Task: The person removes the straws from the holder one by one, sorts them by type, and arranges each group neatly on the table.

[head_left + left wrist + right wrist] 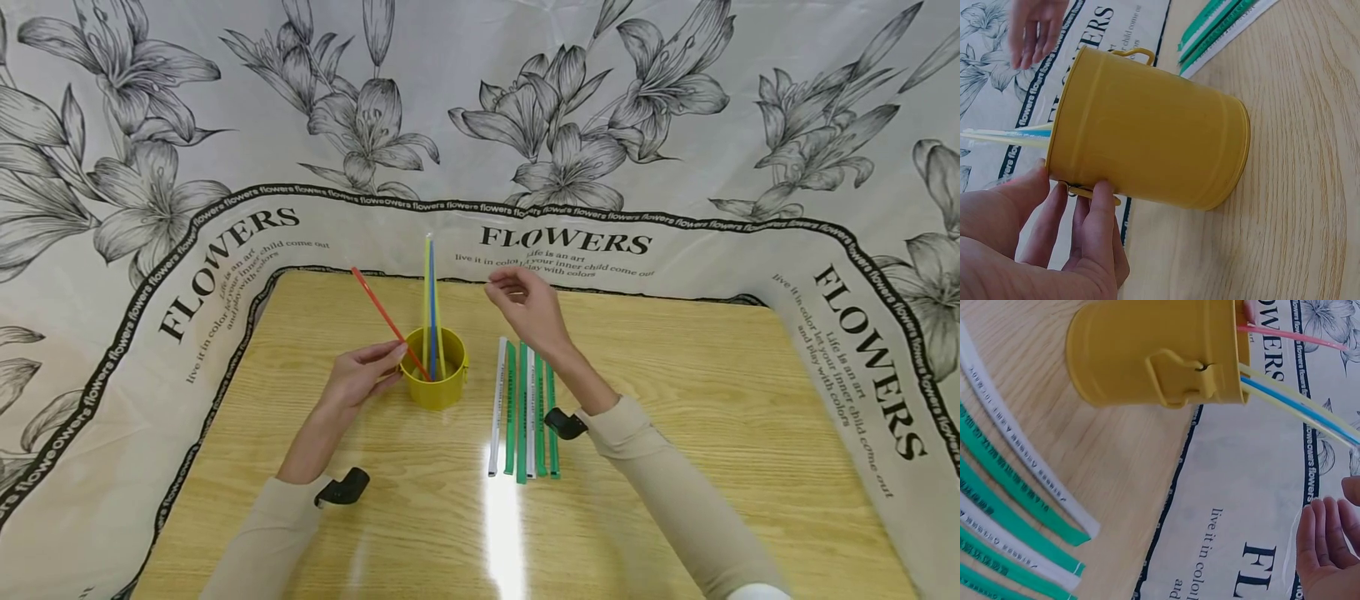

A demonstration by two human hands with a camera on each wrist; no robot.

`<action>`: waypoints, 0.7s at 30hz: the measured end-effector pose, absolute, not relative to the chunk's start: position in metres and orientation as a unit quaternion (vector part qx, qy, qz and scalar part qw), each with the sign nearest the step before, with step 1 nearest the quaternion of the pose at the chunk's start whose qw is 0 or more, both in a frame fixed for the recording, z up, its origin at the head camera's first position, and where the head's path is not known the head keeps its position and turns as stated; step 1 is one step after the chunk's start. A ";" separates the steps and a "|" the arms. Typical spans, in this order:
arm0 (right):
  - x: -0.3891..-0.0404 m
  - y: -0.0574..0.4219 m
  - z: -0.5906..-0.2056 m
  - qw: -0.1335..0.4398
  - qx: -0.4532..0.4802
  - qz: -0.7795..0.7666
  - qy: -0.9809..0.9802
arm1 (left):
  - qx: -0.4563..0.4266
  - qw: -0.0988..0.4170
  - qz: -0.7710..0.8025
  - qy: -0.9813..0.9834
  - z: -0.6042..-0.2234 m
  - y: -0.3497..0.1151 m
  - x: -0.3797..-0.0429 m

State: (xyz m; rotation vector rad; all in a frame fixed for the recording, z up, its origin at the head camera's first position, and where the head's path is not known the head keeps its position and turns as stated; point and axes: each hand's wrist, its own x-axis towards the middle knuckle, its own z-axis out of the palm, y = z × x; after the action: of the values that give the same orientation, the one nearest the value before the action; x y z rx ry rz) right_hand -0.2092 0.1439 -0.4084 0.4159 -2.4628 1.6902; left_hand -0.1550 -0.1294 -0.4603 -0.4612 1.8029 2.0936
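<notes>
A yellow bucket (pixel 435 395) with small wire side handles stands upright on the table. Yellow and blue straws (pixel 432 292) rise from it, and a red straw (pixel 378 307) leans out to the left over its rim. My left hand (pixel 362 372) holds the bucket's left side; in the left wrist view the thumb is at the rim and the fingertips (pixel 1102 190) lie against the side handle. To the right, my right hand (pixel 531 312) hovers in the air, fingers loosely bent, with no object visible in it. In the right wrist view its palm (pixel 1329 575) shows at the lower right.
Several flat green and white paper-wrapped strips (pixel 522 417) lie side by side right of the bucket, under my right forearm. A flower-printed cloth (pixel 405 242) hangs around the wooden table (pixel 697 417) at the back and sides. Black wrist cameras (pixel 343 487) sit on both sleeves.
</notes>
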 end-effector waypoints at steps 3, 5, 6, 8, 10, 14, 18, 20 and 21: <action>-0.211 0.136 -0.406 0.066 0.150 0.562 -0.811 | -0.162 0.168 0.736 0.635 -0.460 -0.129 -0.155; -0.211 0.131 -0.405 0.066 0.158 0.563 -0.809 | -0.163 0.168 0.738 0.633 -0.460 -0.129 -0.155; -0.210 0.128 -0.404 0.065 0.160 0.563 -0.808 | -0.163 0.168 0.739 0.632 -0.460 -0.129 -0.155; -0.210 0.123 -0.403 0.064 0.164 0.565 -0.806 | -0.163 0.168 0.739 0.632 -0.460 -0.128 -0.155; -0.209 0.117 -0.402 0.064 0.167 0.566 -0.805 | -0.163 0.168 0.740 0.630 -0.461 -0.128 -0.156; -0.209 0.105 -0.402 0.066 0.179 0.568 -0.801 | -0.163 0.168 0.739 0.632 -0.462 -0.128 -0.156; -0.208 0.094 -0.402 0.060 0.200 0.564 -0.799 | -0.165 0.168 0.736 0.635 -0.462 -0.129 -0.157; -0.207 0.088 -0.402 0.056 0.211 0.561 -0.798 | -0.165 0.169 0.735 0.636 -0.462 -0.129 -0.156; -0.207 0.086 -0.402 0.055 0.217 0.559 -0.798 | -0.165 0.170 0.734 0.636 -0.462 -0.129 -0.156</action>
State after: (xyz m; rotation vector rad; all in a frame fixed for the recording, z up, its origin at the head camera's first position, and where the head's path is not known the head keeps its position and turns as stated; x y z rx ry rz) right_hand -0.2069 0.0857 -0.4021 0.6604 -2.4234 1.6989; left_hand -0.1564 -0.1293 -0.4616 -0.4696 1.8074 2.0859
